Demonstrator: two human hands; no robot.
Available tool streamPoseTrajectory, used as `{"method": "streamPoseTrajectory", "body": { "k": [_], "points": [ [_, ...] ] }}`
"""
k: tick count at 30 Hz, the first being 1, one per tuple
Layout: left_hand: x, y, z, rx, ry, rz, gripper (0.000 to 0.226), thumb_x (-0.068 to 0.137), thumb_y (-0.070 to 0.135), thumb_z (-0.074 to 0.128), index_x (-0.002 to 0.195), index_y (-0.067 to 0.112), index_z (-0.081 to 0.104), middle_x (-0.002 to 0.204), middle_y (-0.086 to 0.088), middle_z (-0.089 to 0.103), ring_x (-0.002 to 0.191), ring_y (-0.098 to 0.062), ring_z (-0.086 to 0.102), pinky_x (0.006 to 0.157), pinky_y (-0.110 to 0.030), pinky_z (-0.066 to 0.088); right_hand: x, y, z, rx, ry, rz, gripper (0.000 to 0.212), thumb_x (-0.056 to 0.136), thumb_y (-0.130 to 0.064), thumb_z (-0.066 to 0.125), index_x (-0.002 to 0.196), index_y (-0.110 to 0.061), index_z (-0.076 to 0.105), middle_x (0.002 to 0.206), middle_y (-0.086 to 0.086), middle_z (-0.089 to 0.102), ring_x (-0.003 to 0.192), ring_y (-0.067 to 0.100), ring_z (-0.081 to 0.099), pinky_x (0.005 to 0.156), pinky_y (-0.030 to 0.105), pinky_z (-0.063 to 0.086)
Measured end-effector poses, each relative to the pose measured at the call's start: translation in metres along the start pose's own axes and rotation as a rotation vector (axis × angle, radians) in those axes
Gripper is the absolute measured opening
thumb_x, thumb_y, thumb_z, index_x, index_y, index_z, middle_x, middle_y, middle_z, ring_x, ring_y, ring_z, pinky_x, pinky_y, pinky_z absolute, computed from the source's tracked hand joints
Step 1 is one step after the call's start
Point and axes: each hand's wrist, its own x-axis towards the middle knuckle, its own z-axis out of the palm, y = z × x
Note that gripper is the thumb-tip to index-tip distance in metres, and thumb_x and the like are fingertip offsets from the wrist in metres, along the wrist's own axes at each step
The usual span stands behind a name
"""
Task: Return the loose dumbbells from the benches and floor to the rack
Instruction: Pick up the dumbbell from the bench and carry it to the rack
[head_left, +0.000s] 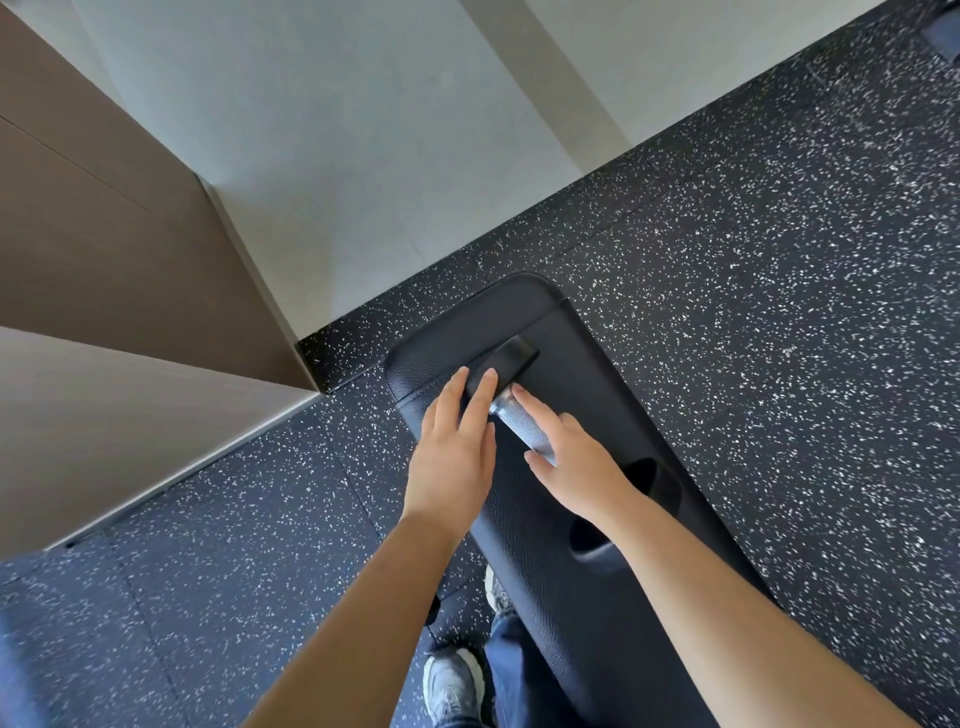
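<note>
Speckled floor (779, 234) carries a bench (587, 374) with a dumbbell (514, 423); left hand (452, 457) open, touching its head, right hand (576, 457) open over its handle.

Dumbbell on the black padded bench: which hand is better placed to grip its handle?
Right. The right hand lies over the knurled metal handle of the black-headed dumbbell, thumb and forefinger either side of it. The left hand only rests straight fingers on the black head, off the handle.

The black-headed dumbbell (519, 423) had a knurled, shiny silver metal handle and a matt head. The black padded bench (587, 374) wore grained leatherette. The white-speckled dark floor (753, 260) looked rubbery and matt.
</note>
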Motion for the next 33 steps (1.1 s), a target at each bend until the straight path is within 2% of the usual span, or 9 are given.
{"method": "streamPoseTrajectory", "body": {
  "k": [8,11,14,17,22,24,26,30,33],
  "points": [
    [0.008,-0.004,-0.004,-0.123,0.057,-0.025,0.041,0.085,0.001,0.057,0.125,0.012,0.052,0.116,-0.015,0.056,0.103,-0.032,0.055,0.075,-0.044,0.052,0.002,0.000,-0.001,0.109,-0.025,0.061,0.070,0.091,-0.015,0.049,0.138,-0.051,0.013,0.109,0.012,0.051,0.100,0.028,0.053,0.080,0.029,0.037],
    [0.005,-0.003,-0.009,-0.138,0.011,-0.003,0.041,0.083,0.000,0.059,0.122,0.013,0.055,0.115,-0.013,0.058,0.102,-0.031,0.056,0.076,-0.042,0.052,-0.010,-0.001,-0.002,0.114,-0.046,0.091,0.071,0.090,-0.015,0.051,0.140,-0.047,0.012,0.120,0.014,0.053,0.109,0.029,0.051,0.086,0.032,0.039],
    [-0.006,0.005,-0.013,-0.149,-0.047,-0.015,0.041,0.082,-0.002,0.058,0.120,0.013,0.057,0.116,-0.011,0.058,0.103,-0.029,0.056,0.079,-0.043,0.051,-0.032,-0.003,0.000,0.094,-0.112,0.127,0.072,0.091,-0.018,0.050,0.141,-0.047,0.008,0.118,0.014,0.056,0.098,0.027,0.056,0.078,0.031,0.041],
    [-0.018,0.015,-0.021,-0.168,-0.050,-0.004,0.041,0.080,-0.005,0.059,0.118,0.012,0.059,0.112,-0.011,0.059,0.098,-0.027,0.058,0.077,-0.041,0.052,-0.057,-0.012,-0.002,0.162,-0.147,0.148,0.073,0.089,-0.014,0.051,0.142,-0.045,0.011,0.121,0.008,0.057,0.089,0.024,0.062,0.082,0.033,0.048],
    [-0.036,0.040,-0.055,-0.420,0.055,-0.145,0.039,0.072,-0.007,0.067,0.102,0.018,0.068,0.098,0.011,0.061,0.089,-0.004,0.058,0.079,-0.011,0.044,-0.096,-0.034,-0.022,0.289,-0.101,0.120,0.078,0.082,-0.004,0.055,0.141,-0.042,0.020,0.137,-0.006,0.046,0.105,0.019,0.056,0.092,0.031,0.046],
    [-0.044,0.055,-0.074,-0.500,0.076,-0.146,0.039,0.070,-0.006,0.069,0.099,0.021,0.069,0.095,0.020,0.059,0.086,0.006,0.056,0.078,-0.008,0.044,-0.114,-0.045,-0.035,0.323,-0.095,0.105,0.080,0.081,-0.003,0.056,0.140,-0.044,0.021,0.133,-0.008,0.047,0.104,0.018,0.055,0.087,0.029,0.046],
    [-0.052,0.072,-0.096,-0.555,0.096,-0.109,0.039,0.070,-0.005,0.070,0.098,0.022,0.069,0.096,0.020,0.060,0.087,0.008,0.056,0.080,-0.011,0.045,-0.136,-0.059,-0.051,0.325,-0.097,0.084,0.082,0.080,-0.002,0.056,0.137,-0.050,0.020,0.127,-0.006,0.049,0.102,0.021,0.057,0.084,0.029,0.046],
    [-0.067,0.110,-0.141,-0.587,0.128,-0.037,0.042,0.071,-0.003,0.071,0.098,0.029,0.067,0.099,0.017,0.061,0.091,0.002,0.058,0.082,-0.015,0.046,-0.186,-0.090,-0.087,0.302,-0.102,0.019,0.084,0.079,-0.002,0.055,0.128,-0.060,0.019,0.124,-0.002,0.051,0.098,0.026,0.058,0.090,0.043,0.049],
    [-0.081,0.141,-0.179,-0.604,0.140,0.007,0.045,0.071,-0.004,0.071,0.095,0.034,0.065,0.098,0.019,0.061,0.091,0.004,0.058,0.083,-0.013,0.046,-0.227,-0.118,-0.113,0.264,-0.111,-0.025,0.081,0.077,-0.003,0.055,0.121,-0.062,0.022,0.107,0.021,0.058,0.073,0.034,0.053,0.079,0.054,0.051]
  ]
}}
